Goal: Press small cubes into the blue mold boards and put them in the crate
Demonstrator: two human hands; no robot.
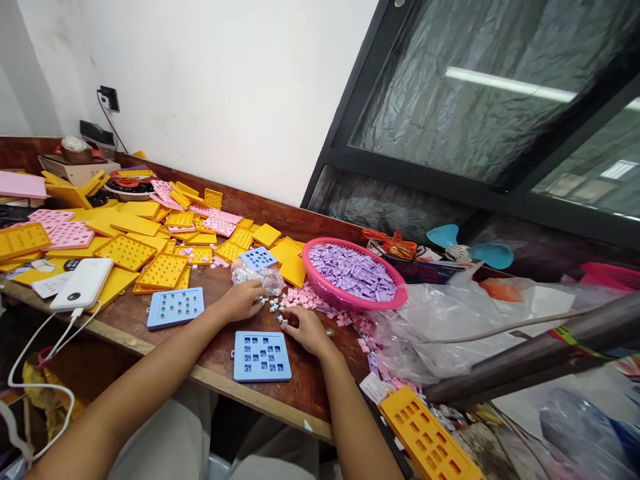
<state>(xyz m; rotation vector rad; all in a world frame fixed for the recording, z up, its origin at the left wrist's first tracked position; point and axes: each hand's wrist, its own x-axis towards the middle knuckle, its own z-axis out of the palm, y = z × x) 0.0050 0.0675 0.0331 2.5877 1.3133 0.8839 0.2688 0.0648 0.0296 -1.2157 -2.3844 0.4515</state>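
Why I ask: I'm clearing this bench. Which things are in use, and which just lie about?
In use, it seems: left hand, right hand, both at the small white-blue parts; blue tray just before them; pink basket of lilac pieces close by.
Lying about: yellow trays, white power bank, blue fan, orange tray at the lower right.

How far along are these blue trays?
Looks done: the left blue tray has parts in its holes. In hand: the left hand and right hand pick at the small white parts, beside the near blue tray, its holes mostly empty. Left: that tray, plus purple pieces heaped in the pink basket.
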